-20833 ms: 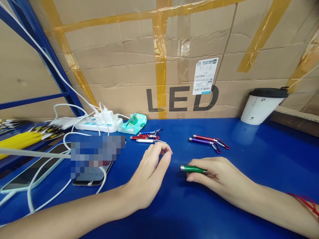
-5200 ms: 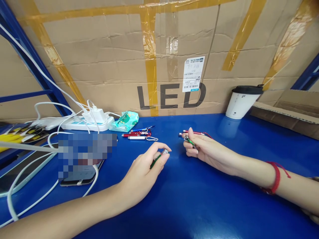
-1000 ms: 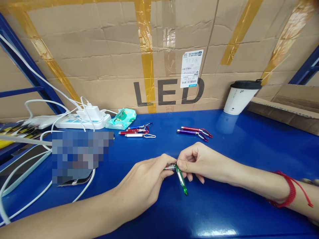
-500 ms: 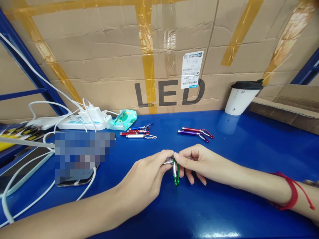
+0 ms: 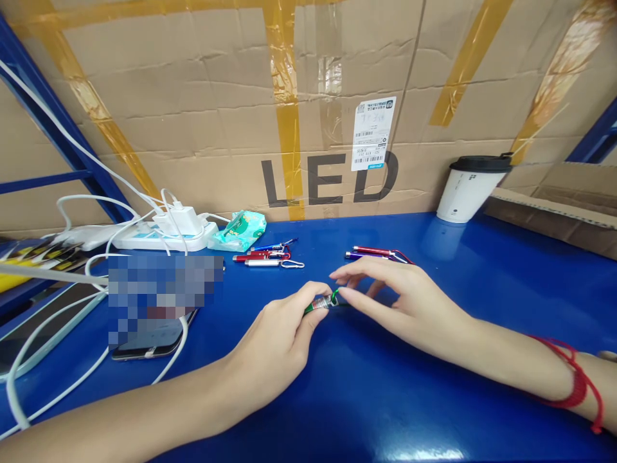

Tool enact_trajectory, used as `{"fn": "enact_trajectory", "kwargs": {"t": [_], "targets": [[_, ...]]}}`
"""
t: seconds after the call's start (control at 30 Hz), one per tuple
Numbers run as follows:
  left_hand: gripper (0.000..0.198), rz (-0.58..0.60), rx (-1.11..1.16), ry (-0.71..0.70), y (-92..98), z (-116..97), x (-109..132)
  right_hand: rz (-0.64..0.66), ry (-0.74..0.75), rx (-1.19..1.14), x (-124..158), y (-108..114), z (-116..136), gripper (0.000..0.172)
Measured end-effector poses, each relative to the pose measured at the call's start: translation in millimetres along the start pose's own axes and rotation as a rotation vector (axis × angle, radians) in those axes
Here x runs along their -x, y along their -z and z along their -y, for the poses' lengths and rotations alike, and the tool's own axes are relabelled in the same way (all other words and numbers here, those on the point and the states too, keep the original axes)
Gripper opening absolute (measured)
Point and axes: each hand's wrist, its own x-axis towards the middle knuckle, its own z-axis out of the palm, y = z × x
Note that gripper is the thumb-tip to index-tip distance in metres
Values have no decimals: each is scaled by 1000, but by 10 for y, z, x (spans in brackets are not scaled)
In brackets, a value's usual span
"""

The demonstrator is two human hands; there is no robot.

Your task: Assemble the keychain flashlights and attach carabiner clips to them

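Between the thumb and fingers of my left hand (image 5: 282, 331) is a green keychain flashlight (image 5: 321, 303) with a printed silver label. Its clip end points right, and the green carabiner is mostly hidden by my right hand (image 5: 417, 299). That hand is open, its thumb and fingers spread around the clip end; whether the thumb touches it I cannot tell. Just beyond my right fingers lie a red keychain flashlight (image 5: 371, 251) and a purple one (image 5: 360, 256), partly covered. Farther left rest a silver flashlight (image 5: 261, 262), a red one (image 5: 245, 257) and a blue one (image 5: 267, 247).
A lidded paper cup (image 5: 465, 193) stands at the back right, before a cardboard flap (image 5: 554, 218). On the left are a power strip (image 5: 193, 239), white cables, a teal packet (image 5: 241, 230) and phones (image 5: 149, 341). A large carton (image 5: 216, 128) walls off the blue table's (image 5: 376, 399) back.
My right fingers have spread and risen away from the clip end. The carabiner, which hung down in front, has swung up to the right behind them. My left hand keeps its grip.
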Motion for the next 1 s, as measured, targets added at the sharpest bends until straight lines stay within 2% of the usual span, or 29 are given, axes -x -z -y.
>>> {"fn": "enact_trajectory", "kwargs": {"t": [0.1,0.2,0.3,0.43,0.5,0.57,0.73,0.8,1.0], "targets": [[20,5,27,-5,2,4,-1,-113,206,127,19,7,-55,29],[19,38,87,-13,14,8,-2,-158,397,217,22,15,-68,25],[19,73,129,-27,26,6,-3,-185,487,267,14,26,-60,20],[20,112,120,-66,22,8,0,-217,525,234,9,52,-24,15],[20,120,99,-93,16,14,5,-172,489,163,9,61,0,15],[19,122,76,-108,12,20,14,-91,393,47,4,59,17,18],[11,150,31,-97,2,30,50,185,-102,-261,-37,15,5,37],[6,158,22,-115,-7,40,64,290,-237,-348,-49,-4,-14,41],[14,118,-45,-301,-45,95,79,400,-259,-465,-27,-34,9,43]]}}
